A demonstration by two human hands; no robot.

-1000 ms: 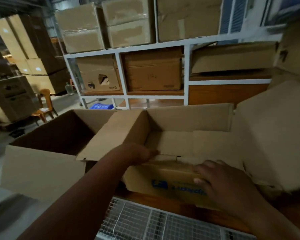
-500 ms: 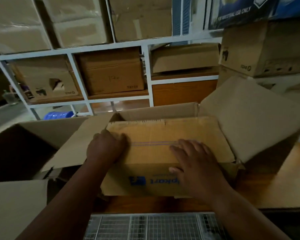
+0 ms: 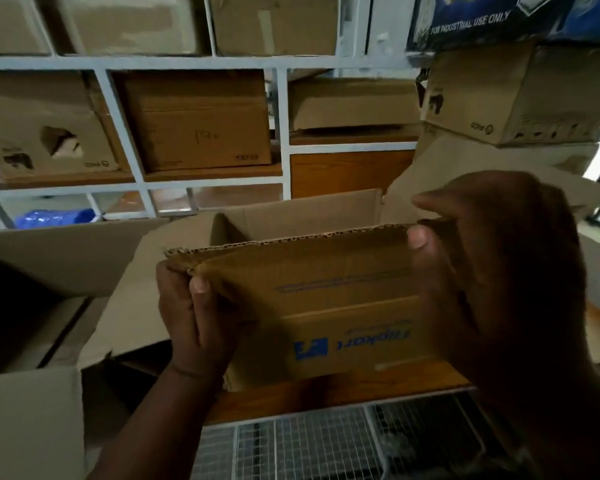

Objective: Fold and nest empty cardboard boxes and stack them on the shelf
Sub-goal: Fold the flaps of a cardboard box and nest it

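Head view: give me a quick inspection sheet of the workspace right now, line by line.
Surface: wooden shelf board, with a wire mesh panel below it.
Job's things: printed cardboard box held up, blue logo upside down; larger open box behind it, flaps spread.
Clutter: another open box at lower left.
Grippers: left hand pinches the printed box's top left corner; right hand grips its top right edge.
Cables: nothing seen.
Surroundings: white rack stacked with closed cartons; blue object behind it.
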